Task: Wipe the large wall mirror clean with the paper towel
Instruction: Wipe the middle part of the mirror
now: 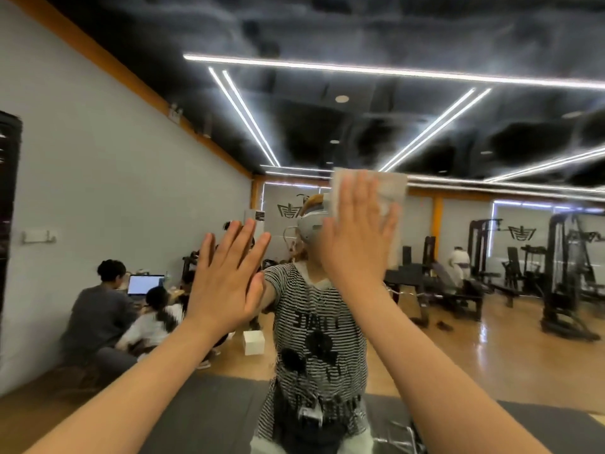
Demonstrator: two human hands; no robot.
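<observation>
Hands flat on mirror [458, 290], right [355, 237] pressing paper towel [389, 191] (half hidden), left [226, 273] bare.

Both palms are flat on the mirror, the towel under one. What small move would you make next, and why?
Probably slide the right hand sideways, pressing the towel across the mirror: the towel sits flat under straight fingers, while the left hand only braces.

The large wall mirror [458, 290] filled nearly the whole frame, reflecting a gym. The white paper towel [389, 191] lay spread flat against it, upper centre-right.
</observation>
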